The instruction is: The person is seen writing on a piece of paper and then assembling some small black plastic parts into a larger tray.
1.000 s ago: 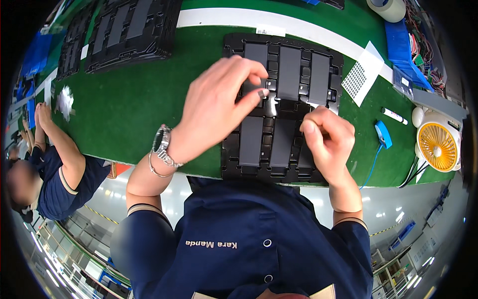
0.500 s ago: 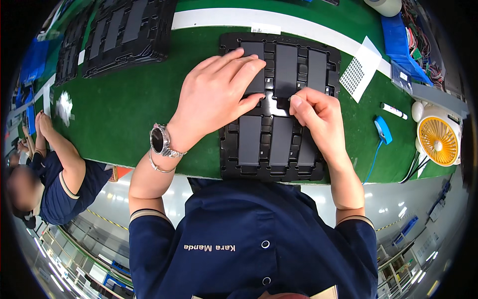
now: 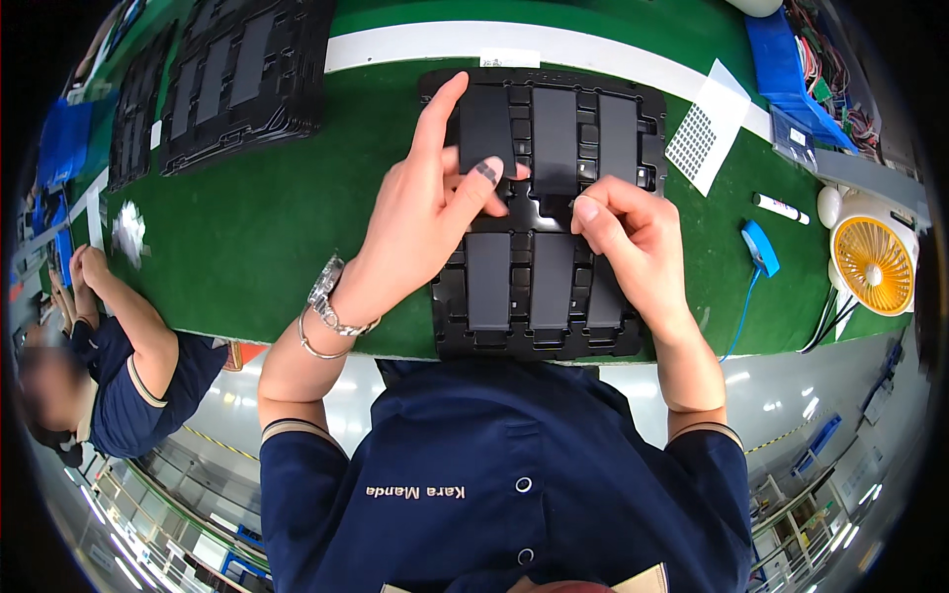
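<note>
Six panels [image 3: 556, 138] lie in the tray [image 3: 539, 219], both hands over it

The tray is on the green table [image 3: 237, 227], before the person. Three panels lie in its far row and three in its near row; the near right one is partly hidden behind the right hand [image 3: 638, 232]. The left hand [image 3: 420, 212] is over the far left panel: its index finger is stretched, other fingers are bent, and small dark pieces [image 3: 487, 173] seem to stick on the thumb. The right hand has thumb and index finger pressed together near the middle of the tray; I cannot tell whether something is between them. A sheet [image 3: 707, 128] with dark squares lies to the right. The panels look already placed, while the small pieces seem not finished; how many are left, I cannot tell.
</note>
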Tool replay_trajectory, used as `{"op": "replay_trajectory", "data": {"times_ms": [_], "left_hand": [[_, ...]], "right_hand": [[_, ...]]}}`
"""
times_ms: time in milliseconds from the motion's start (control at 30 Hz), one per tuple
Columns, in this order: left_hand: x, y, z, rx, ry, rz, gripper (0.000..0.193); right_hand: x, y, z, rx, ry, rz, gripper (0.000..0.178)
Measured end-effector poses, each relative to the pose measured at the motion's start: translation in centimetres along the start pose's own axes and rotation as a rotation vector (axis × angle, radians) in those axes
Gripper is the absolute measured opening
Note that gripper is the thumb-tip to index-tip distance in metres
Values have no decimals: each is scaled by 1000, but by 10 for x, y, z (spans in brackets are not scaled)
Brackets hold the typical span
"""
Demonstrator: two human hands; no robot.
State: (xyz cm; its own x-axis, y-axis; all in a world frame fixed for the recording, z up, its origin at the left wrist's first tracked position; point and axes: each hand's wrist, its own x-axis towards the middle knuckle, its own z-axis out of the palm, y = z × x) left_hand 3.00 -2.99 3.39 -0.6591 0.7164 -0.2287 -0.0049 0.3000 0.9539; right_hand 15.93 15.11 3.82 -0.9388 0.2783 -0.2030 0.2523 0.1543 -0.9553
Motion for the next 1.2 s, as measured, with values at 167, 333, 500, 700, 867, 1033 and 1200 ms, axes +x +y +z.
{"op": "replay_trajectory", "data": {"times_ms": [167,333,500,700,867,1033,1200], "left_hand": [[-7,7,6,-444,-130,-82,64],[-9,11,3,-552,-302,-212,33],[-15,8,7,-601,-285,-197,28],[-17,11,5,-544,-250,-190,25],[-20,10,7,-516,-251,-183,23],[-20,7,10,-453,-224,-146,21],[-20,7,8,-377,-218,-160,20]], "right_hand": [[-6,-10,-1,-67,60,-97,19],[-8,-11,1,-75,85,-106,17],[-8,-12,3,-97,39,-110,14],[-8,-17,8,-100,21,-65,12],[-6,-14,10,-87,28,-51,11],[-8,-15,11,-86,6,-41,12],[-7,-13,13,-109,1,-39,12]]}}
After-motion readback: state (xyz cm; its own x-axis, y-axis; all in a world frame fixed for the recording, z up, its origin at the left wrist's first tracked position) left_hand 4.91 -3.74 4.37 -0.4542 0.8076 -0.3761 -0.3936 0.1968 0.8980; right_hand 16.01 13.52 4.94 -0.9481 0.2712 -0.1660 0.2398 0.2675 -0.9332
